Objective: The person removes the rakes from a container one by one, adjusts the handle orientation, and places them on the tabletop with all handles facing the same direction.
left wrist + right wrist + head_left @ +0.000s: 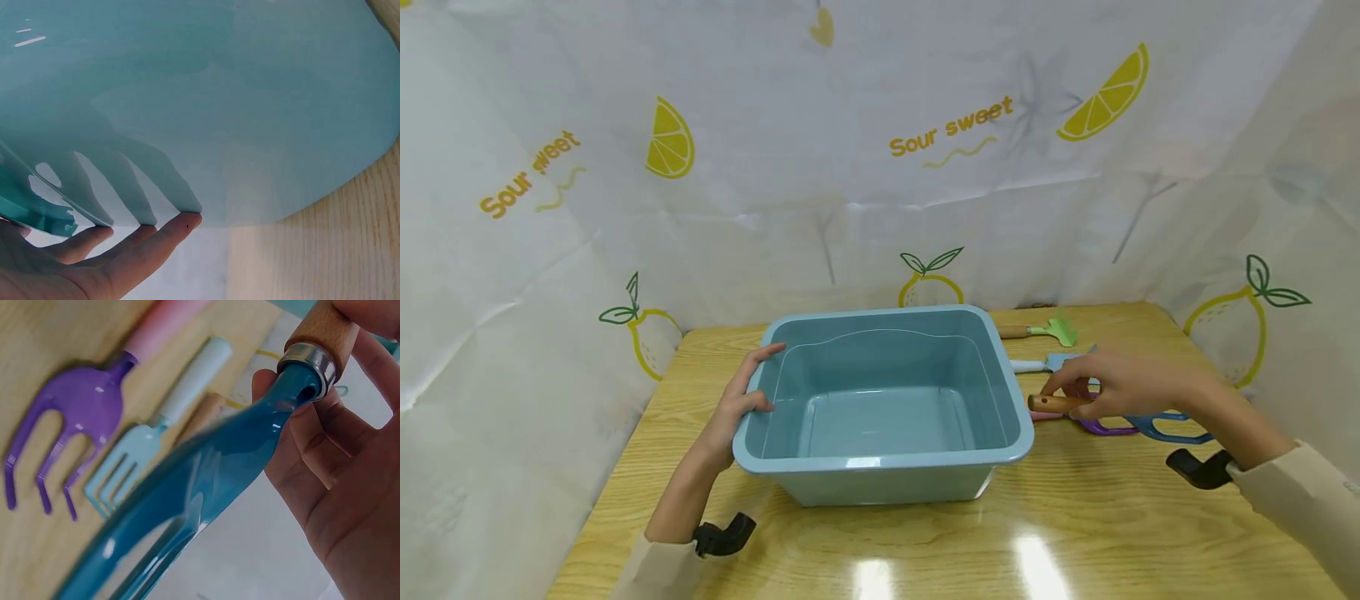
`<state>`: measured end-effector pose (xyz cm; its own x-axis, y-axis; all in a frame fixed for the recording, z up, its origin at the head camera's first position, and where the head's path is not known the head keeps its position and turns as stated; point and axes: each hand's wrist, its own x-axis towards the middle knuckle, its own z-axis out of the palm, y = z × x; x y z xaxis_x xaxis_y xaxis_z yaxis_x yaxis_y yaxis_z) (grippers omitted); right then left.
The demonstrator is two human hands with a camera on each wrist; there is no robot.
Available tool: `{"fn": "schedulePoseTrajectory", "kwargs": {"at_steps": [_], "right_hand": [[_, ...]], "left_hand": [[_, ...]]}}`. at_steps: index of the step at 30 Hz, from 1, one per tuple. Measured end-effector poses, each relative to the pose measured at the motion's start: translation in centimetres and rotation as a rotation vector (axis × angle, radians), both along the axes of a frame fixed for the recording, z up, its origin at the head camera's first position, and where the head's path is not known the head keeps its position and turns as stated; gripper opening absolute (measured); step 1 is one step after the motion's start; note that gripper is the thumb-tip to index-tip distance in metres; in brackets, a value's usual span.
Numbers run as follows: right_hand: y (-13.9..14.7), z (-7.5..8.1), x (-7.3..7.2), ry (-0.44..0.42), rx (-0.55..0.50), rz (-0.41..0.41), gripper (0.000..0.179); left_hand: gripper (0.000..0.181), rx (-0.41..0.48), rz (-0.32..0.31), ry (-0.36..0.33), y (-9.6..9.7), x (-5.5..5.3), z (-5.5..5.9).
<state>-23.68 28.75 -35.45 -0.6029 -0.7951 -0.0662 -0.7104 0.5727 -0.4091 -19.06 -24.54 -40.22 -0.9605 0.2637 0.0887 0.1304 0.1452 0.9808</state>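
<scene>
A light blue plastic tub (880, 462) stands on the table with nothing inside. My left hand (730, 412) holds its left rim, the thumb over the edge; the left wrist view has several fingertips against the tub's outer wall (206, 125). To the right of the tub, my right hand (1116, 383) grips a blue garden fork (231, 450) by its wooden handle (1051, 404), raised above the other tools. Beneath it lie a purple garden fork (90, 400) with a pink handle and a small light blue fork (134, 453), partly hidden by the hand in the head view.
A small green rake (1062, 330) with a wooden handle lies behind the other tools, near the table's back edge. White sheets with lemon prints (850, 167) hang behind and beside the wooden table (925, 550). The tub's right wall stands close to the tool handles.
</scene>
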Motion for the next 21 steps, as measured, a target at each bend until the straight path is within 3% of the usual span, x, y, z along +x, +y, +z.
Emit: {"fn": "schedulePoseTrajectory", "kwargs": {"at_steps": [4,12,21], "right_hand": [[0.0,-1.7,0.7,-0.103,-0.031,-0.001,0.032],[-0.6,-5.2,1.5,-0.106,-0.129,0.094,0.034],[-0.7,-7.6,1.9,-0.213,-0.177,0.128,0.034]], "left_hand": [[0.081,0.000,-0.003,0.000,0.0,0.0,0.0],[0.081,0.000,0.000,0.000,0.0,0.0,-0.1],[0.081,-0.006,0.005,0.004,0.0,-0.1,0.0]]}}
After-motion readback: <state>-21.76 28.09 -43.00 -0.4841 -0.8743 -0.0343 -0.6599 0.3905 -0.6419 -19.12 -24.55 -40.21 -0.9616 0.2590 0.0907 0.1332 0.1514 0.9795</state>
